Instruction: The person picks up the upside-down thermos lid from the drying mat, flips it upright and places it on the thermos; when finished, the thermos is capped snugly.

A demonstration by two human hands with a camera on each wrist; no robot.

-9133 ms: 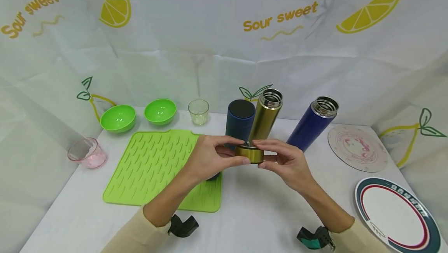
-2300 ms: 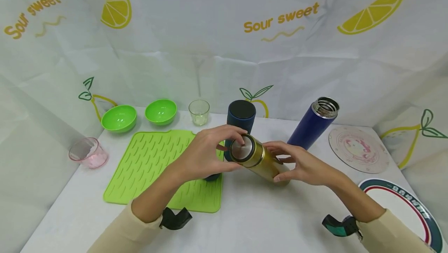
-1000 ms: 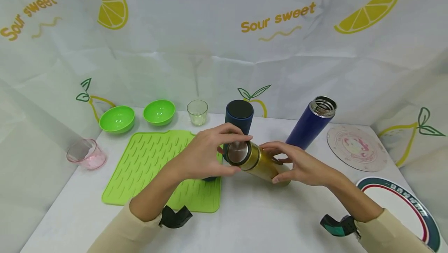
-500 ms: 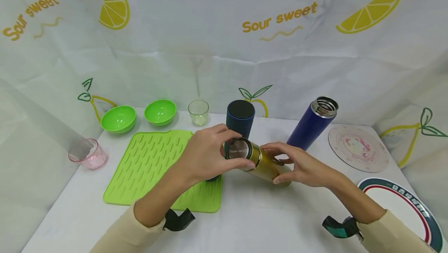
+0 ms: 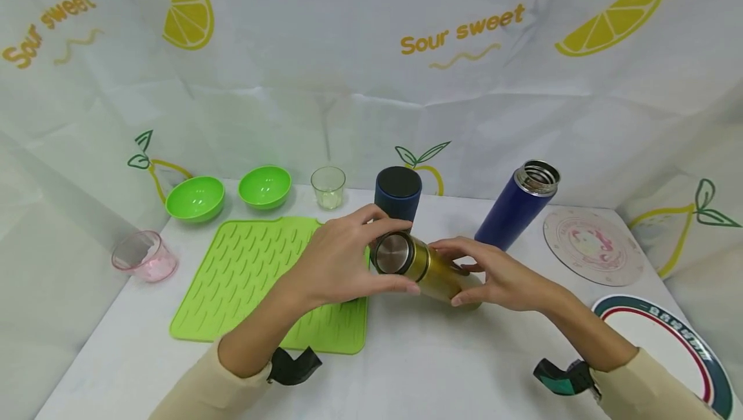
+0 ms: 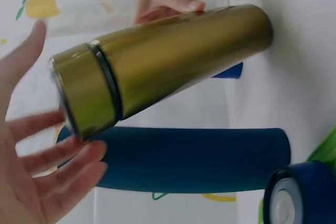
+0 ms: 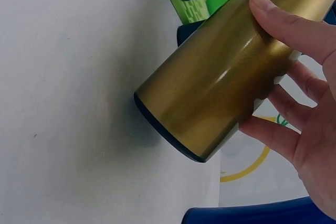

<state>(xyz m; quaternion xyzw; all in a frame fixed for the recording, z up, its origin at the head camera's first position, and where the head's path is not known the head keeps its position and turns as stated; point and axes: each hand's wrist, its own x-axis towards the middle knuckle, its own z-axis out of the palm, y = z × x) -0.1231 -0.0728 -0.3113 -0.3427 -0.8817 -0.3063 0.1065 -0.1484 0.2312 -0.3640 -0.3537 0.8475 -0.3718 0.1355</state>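
Observation:
A gold thermos bottle (image 5: 436, 278) with its lid (image 5: 419, 261) on is tilted over the white table, its lid end toward my left side. My right hand (image 5: 493, 271) grips the body, thumb on one side and fingers on the other, as the right wrist view shows. My left hand (image 5: 342, 259) is spread around the lid. In the left wrist view its thumb stands off the lid (image 6: 86, 90) and its fingertips are right at the lid's edge. Behind stands a dark blue cylinder (image 5: 398, 197) with a black top. A lidless blue thermos bottle (image 5: 513, 210) stands further right.
A green ridged mat (image 5: 249, 278) lies at left, with a blue lid (image 6: 283, 203) near it. Green bowls (image 5: 195, 199), a clear glass (image 5: 328, 188) and a pink glass (image 5: 145, 257) stand behind and left. A pink round mat (image 5: 592, 246) and a white plate (image 5: 644, 342) lie right.
Earlier both hands held the gold lid off the upright bottle; now it is on the tilted bottle. Over the last second my left fingers have shifted around the lid; my right hand stays put.

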